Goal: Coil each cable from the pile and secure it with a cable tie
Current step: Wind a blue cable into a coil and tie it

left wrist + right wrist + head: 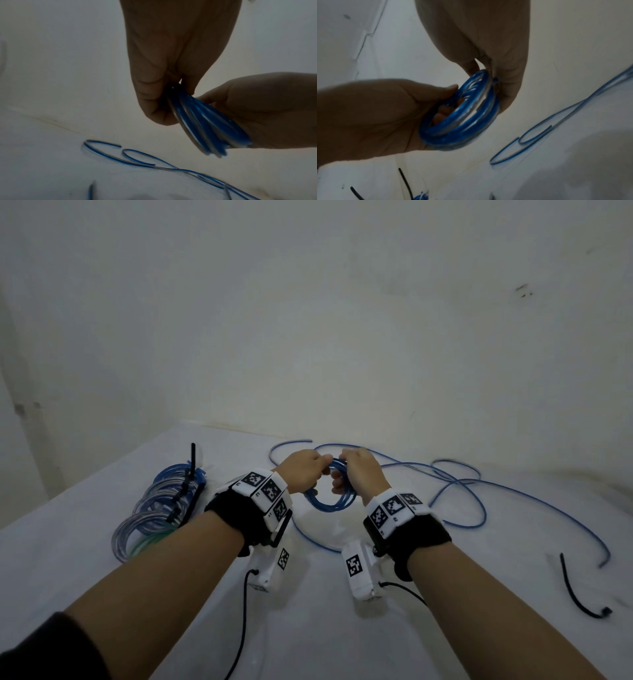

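Observation:
A blue cable is partly wound into a small coil (329,502), held above the white table (308,628). My left hand (317,470) pinches the coil's top left, and my right hand (344,474) grips its top right with fingers curled through the loop. In the left wrist view the left fingers (154,108) clamp the bundled turns (205,128) while the right hand (257,115) wraps them from the side. The right wrist view shows the coil (462,121) between both hands. The cable's loose remainder (479,491) trails across the table to the right.
Several finished coils (161,508), bound with black ties, lie at the left. A loose black cable tie (575,594) lies near the right front. A plain wall (308,320) stands behind the table. More loose cable (137,161) lies below the hands.

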`<state>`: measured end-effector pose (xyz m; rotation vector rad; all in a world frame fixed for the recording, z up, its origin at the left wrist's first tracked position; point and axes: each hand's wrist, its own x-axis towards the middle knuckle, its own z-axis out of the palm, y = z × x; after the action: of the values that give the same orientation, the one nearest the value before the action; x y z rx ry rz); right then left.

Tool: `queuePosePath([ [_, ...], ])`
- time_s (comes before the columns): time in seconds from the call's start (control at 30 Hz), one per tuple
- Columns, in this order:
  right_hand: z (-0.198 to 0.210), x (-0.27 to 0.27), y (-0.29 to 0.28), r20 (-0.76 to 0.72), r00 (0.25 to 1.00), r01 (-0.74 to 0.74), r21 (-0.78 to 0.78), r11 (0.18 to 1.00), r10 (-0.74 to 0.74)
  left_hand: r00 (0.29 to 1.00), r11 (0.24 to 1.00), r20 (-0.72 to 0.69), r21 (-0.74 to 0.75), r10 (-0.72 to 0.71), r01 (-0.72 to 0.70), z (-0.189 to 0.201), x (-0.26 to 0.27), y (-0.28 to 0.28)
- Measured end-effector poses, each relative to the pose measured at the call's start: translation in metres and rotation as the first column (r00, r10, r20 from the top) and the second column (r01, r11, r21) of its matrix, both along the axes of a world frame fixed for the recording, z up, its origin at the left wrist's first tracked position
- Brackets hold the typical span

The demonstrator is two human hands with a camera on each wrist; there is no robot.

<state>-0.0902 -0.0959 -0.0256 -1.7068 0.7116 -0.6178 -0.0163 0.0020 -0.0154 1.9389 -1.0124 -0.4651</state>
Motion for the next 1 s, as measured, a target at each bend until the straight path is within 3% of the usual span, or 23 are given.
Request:
queuePosePath([
  [0.13,0.008,-0.05,-0.028,-0.079,0.996,0.035,-0.07,0.997,-0.04,0.983,0.988,-0.183,-0.151,-0.014,-0.014,-0.003,-0.021,-0.019],
  [0.27,0.008,-0.124,-0.075,-0.255,0.961,0.059,-0.179,0.982,-0.105,0.966,0.975,-0.253,-0.224,-0.057,-0.001,-0.007,-0.046,-0.048],
  [0.4,0.005,-0.206,-0.117,-0.492,0.84,0.081,-0.303,0.95,-0.229,0.95,0.965,-0.287,-0.256,-0.127,0.052,-0.009,-0.08,-0.082],
  [0.6,-0.006,-0.298,-0.147,-0.723,0.589,0.102,-0.377,0.921,-0.361,0.931,0.948,-0.26,-0.256,-0.254,0.187,-0.01,-0.137,-0.122],
  [0.7,-0.015,-0.315,-0.151,-0.782,0.523,0.074,-0.354,0.932,-0.339,0.926,0.939,-0.235,-0.247,-0.297,0.239,-0.012,-0.156,-0.136],
  [1.0,-0.031,-0.307,-0.161,-0.834,0.463,-0.082,-0.377,0.923,-0.3,0.926,0.938,-0.212,-0.223,-0.313,0.266,-0.016,-0.174,-0.153],
])
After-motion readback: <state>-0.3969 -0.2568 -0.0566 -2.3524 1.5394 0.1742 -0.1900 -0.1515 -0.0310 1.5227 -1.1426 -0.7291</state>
